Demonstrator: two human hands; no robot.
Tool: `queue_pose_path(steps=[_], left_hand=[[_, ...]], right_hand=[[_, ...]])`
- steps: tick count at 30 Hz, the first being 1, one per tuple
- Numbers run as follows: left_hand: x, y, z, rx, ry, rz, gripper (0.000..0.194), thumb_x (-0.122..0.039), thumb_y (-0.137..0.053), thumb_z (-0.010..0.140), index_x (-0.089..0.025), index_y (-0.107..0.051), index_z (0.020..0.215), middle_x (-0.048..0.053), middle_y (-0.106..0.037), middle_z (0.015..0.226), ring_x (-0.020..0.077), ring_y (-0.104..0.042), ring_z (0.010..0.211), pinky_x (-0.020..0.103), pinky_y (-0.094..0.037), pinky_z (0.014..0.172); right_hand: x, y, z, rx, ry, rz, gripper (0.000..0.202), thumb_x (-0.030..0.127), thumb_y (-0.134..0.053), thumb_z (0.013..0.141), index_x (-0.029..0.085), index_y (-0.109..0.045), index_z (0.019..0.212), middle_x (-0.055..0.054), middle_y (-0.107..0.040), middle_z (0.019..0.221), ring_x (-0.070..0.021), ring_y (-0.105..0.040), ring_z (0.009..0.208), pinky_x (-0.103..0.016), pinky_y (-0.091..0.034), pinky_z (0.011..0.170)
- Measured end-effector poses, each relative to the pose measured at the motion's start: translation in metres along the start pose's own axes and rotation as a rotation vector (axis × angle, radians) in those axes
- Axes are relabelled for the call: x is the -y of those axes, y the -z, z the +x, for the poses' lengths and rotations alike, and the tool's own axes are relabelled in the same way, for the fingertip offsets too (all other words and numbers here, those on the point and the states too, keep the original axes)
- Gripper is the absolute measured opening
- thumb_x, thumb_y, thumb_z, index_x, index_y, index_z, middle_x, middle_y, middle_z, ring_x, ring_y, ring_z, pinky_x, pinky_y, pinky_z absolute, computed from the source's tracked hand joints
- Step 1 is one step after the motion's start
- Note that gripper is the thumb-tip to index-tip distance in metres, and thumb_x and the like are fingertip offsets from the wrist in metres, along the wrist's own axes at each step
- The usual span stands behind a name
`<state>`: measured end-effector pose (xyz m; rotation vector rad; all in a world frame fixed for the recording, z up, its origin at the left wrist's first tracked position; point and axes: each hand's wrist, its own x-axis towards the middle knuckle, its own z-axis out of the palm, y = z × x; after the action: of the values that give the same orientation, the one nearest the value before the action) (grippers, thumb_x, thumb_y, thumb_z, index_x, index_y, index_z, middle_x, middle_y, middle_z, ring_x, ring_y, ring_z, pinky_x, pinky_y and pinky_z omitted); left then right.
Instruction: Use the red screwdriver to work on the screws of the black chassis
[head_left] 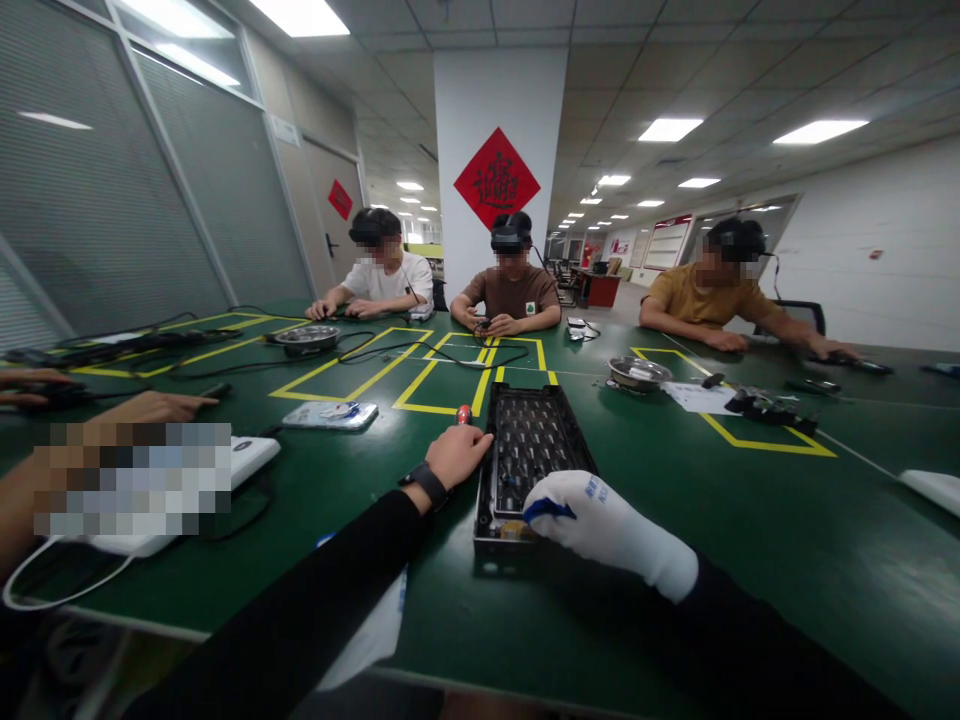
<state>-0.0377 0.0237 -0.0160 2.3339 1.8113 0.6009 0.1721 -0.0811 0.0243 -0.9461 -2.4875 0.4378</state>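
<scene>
A black tray-like case lies lengthwise before me, filled with rows of small shiny dark pieces. My left hand, bare with a dark wristband, rests at its left edge with the fingers curled and the thumb against the rim. A red handle end shows just beyond the knuckles; whether the fingers hold it is hidden. My right hand wears a white glove with blue fingertips. It is closed over the near right corner of the case, and anything in its pinch is hidden. A yellowish patch shows inside the near end.
A white cloth-like piece lies under my left forearm. A phone-like slab, metal bowls and black cables are on the green table. Another person's hand is at left, by a white device; three people sit opposite.
</scene>
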Motion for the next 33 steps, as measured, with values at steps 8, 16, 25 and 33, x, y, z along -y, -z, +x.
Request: queue_pose_path(steps=[8, 16, 25, 33], left_hand=[[0.0008, -0.0021, -0.0006, -0.015, -0.009, 0.0, 0.046, -0.049, -0.033, 0.085, -0.018, -0.06, 0.063, 0.005, -0.062, 0.071, 0.0153, -0.055, 0.067, 0.023, -0.032, 0.059], [0.0017, -0.0017, -0.0007, -0.011, -0.015, -0.009, 0.047, -0.049, -0.033, 0.085, -0.017, -0.058, 0.061, 0.005, -0.06, 0.067, 0.015, -0.054, 0.063, 0.023, -0.03, 0.056], [0.0, -0.0005, -0.001, -0.003, 0.004, -0.038, 0.045, -0.048, -0.035, 0.084, -0.017, -0.058, 0.06, 0.004, -0.06, 0.067, 0.0146, -0.054, 0.064, 0.023, -0.031, 0.057], [0.0003, -0.0002, -0.0012, -0.008, -0.016, -0.044, 0.045, -0.048, -0.035, 0.084, -0.017, -0.057, 0.06, 0.004, -0.06, 0.068, 0.0148, -0.054, 0.064, 0.023, -0.03, 0.057]], right_hand=[[0.0005, -0.0013, 0.0004, 0.016, -0.027, 0.0, 0.014, 0.026, -0.049, 0.082, 0.017, -0.06, 0.077, 0.0, -0.062, 0.074, -0.0096, -0.054, 0.066, -0.022, -0.041, 0.065], [-0.0028, -0.0043, 0.0013, -0.009, -0.027, -0.042, 0.015, 0.025, -0.049, 0.082, 0.018, -0.062, 0.08, 0.0, -0.063, 0.078, -0.0107, -0.056, 0.07, -0.024, -0.042, 0.071], [-0.0012, -0.003, 0.0018, -0.05, -0.003, -0.049, 0.015, 0.026, -0.05, 0.082, 0.017, -0.063, 0.082, -0.001, -0.063, 0.079, -0.011, -0.056, 0.07, -0.025, -0.042, 0.07], [-0.0035, -0.003, 0.0, -0.036, 0.044, 0.026, 0.014, 0.025, -0.053, 0.08, 0.017, -0.063, 0.084, -0.002, -0.064, 0.081, -0.0111, -0.057, 0.072, -0.024, -0.043, 0.072]])
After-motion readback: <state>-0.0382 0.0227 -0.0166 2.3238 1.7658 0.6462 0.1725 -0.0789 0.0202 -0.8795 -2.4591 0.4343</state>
